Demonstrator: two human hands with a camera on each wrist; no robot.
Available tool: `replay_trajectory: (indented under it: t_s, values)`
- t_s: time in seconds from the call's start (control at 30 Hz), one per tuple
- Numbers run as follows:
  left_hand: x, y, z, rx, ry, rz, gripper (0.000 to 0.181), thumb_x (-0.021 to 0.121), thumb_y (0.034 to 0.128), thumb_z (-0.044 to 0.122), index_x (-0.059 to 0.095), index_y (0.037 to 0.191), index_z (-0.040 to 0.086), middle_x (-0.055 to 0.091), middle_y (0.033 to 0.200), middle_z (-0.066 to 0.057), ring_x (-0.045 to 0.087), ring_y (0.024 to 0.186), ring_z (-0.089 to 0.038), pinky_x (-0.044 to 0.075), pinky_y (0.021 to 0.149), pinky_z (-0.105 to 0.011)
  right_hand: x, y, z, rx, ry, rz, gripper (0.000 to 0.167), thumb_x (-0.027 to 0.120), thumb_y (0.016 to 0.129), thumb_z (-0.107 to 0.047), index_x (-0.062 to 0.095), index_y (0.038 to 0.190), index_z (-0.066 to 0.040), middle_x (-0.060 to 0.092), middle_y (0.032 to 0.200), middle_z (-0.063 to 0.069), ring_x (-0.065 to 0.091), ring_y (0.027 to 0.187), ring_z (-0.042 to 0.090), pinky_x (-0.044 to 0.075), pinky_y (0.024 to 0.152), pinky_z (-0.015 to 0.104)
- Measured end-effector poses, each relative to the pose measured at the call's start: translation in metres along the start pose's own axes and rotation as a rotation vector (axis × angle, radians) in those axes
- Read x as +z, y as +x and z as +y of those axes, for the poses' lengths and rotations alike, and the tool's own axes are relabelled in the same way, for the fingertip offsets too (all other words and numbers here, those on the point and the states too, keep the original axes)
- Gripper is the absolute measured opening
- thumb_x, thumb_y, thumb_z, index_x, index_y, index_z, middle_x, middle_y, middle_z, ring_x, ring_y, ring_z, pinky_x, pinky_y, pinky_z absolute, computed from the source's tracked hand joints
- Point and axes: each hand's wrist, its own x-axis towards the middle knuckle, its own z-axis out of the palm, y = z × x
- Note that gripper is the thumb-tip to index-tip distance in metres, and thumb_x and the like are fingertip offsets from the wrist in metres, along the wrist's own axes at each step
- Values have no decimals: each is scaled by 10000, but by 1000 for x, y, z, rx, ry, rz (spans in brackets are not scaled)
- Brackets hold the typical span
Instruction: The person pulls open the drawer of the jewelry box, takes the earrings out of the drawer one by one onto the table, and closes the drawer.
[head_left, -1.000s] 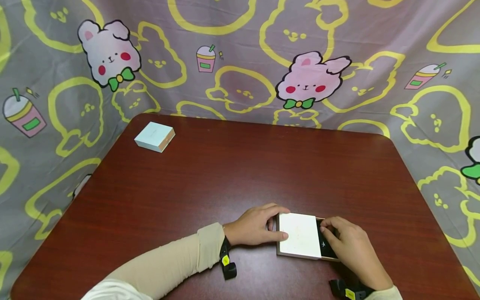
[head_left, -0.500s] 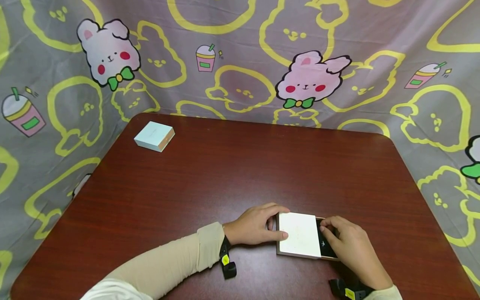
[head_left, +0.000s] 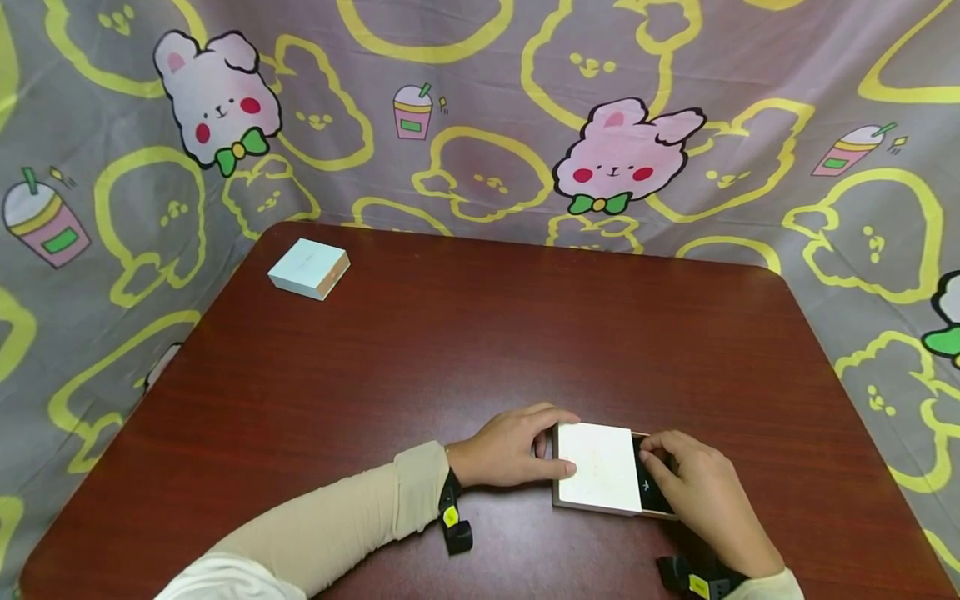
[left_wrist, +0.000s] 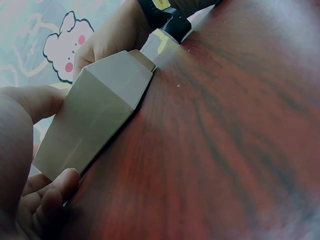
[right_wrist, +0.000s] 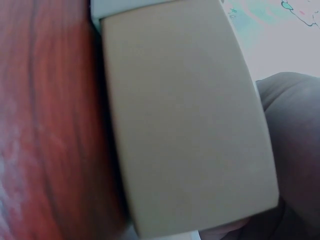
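A white sliding box (head_left: 600, 467) lies at the table's near right, its inner drawer (head_left: 647, 512) part-way out to the right. Inside the drawer shows a black surface with a small white mark. My left hand (head_left: 513, 448) grips the left end of the box, thumb on the near top and fingers at the far side; the left wrist view shows them round its end (left_wrist: 80, 127). My right hand (head_left: 697, 483) bends over the drawer, thumb and forefinger close together at its far part. The right wrist view is filled by the drawer's plain tan side (right_wrist: 190, 120); the right fingertips are mostly hidden.
A second box (head_left: 309, 268), pale blue-white with a tan side, lies at the far left corner of the brown table (head_left: 465, 333). A patterned cloth (head_left: 480, 108) hangs behind and beside the table. Black straps with small cameras sit on both wrists.
The hands and the box hold their places. Only the head view has tilted very slightly.
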Motion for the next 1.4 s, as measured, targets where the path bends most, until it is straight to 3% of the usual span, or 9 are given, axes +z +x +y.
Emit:
replay_trajectory:
  t_s: [0.6,1.13,1.4]
  values:
    - [-1,3,1,0,-9,-18,584,650,901,503,512,1385,208,510,952,141,502,709,52,412,640,-165,-2,-1,1,-10,-5,29,147,760,806,-110,669,855,-214,557,790,-156,470,645,46,409,582,334]
    - [0,4,0,12,-8,-13,590,655,900,498,519,1379,183,511,948,134,499,703,48,411,635,-164,-3,-2,1,20,1,6,135,754,821,-119,671,869,-213,561,792,-143,480,653,69,408,594,343]
    - [1,1,-3,-4,-24,-9,581,653,900,500,511,1384,212,514,953,133,504,711,44,417,643,-167,0,1,1,-9,16,0,149,764,821,-103,674,866,-213,591,823,-133,503,672,71,427,602,366]
